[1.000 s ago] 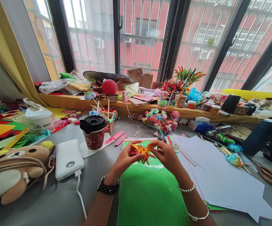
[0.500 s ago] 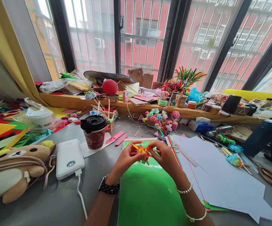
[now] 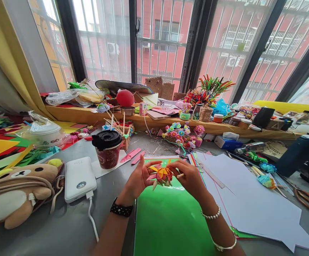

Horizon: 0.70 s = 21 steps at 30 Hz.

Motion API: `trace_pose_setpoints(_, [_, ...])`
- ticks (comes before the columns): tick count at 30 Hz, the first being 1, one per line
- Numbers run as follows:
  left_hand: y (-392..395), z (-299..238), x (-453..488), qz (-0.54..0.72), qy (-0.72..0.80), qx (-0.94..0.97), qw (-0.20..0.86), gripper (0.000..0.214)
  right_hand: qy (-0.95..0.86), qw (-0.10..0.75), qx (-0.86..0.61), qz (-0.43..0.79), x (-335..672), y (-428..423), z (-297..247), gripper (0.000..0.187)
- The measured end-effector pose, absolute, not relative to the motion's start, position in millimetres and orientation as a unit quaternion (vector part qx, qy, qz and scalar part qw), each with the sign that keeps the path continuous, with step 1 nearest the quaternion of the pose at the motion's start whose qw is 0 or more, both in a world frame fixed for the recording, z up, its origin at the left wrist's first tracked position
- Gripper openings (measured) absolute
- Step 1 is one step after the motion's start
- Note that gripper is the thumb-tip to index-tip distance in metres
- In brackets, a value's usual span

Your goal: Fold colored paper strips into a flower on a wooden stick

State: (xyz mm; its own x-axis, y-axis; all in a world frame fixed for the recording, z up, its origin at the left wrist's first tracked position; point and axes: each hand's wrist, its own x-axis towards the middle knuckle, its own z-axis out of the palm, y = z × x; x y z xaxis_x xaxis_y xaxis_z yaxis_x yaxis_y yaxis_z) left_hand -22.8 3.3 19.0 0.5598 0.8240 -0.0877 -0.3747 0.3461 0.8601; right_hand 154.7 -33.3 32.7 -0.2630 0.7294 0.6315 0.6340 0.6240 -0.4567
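Both my hands hold a small folded paper flower (image 3: 161, 175) with orange, yellow and pink points, above a green sheet (image 3: 167, 217) on the grey table. My left hand (image 3: 138, 179), with a black watch on the wrist, cups the flower from the left, fingers curled around it. My right hand (image 3: 189, 177), with bead bracelets on the wrist, pinches the flower's right side with thumb and fingers closed.
A lidded red coffee cup (image 3: 106, 149) and a white power bank (image 3: 79, 179) with cable lie to the left, beside a plush bear bag (image 3: 15, 192). White paper sheets (image 3: 250, 202) lie right. Paper flower crafts (image 3: 181, 135) and clutter line the window sill.
The flower has been turned in my hands, so its pink and yellow points now face the camera. Both hands stay close together above the green sheet.
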Motion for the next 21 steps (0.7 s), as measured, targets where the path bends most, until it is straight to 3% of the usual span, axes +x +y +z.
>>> trace_pose_setpoints(6, [0, 17, -16, 0.348, 0.257, 0.465, 0.773, 0.018, -0.812, 0.432, -0.381, 0.093, 149, -37, 34, 0.019])
trace_pose_setpoints(21, [2, 3, -10, 0.395, 0.223, 0.418, 0.787, 0.023, -0.792, 0.458, -0.403, 0.007, 143, -36, 23, 0.011])
